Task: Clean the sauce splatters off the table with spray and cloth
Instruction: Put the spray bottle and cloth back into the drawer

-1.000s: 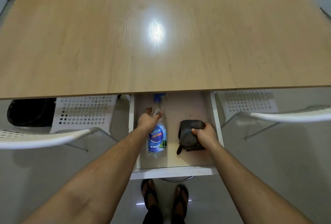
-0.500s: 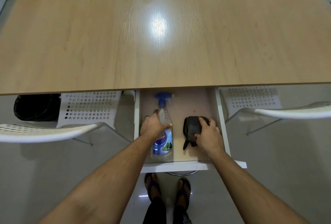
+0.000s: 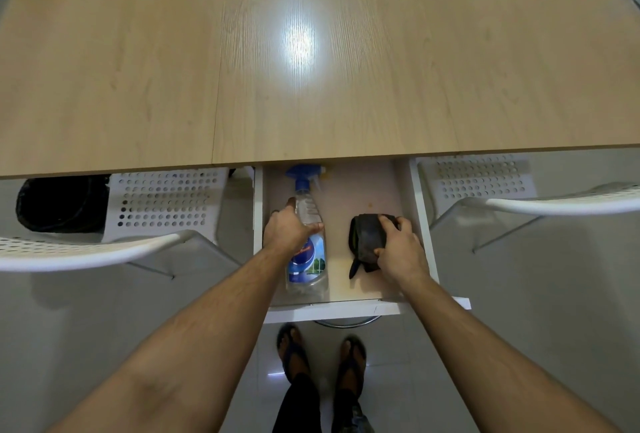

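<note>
Head view, lower centre: open drawer (image 3: 420, 221) under worktop (image 3: 311, 51). Left hand (image 3: 289, 230) closed around neck of spray bottle (image 3: 308, 259), lying flat in drawer. Right hand (image 3: 400, 247) gripping dark folded cloth (image 3: 363, 242), just beside bottle.

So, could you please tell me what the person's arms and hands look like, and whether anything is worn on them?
Both forearms are bare, with no sleeves in view. The left hand and right hand carry no gloves, watch or rings that I can see.
</note>
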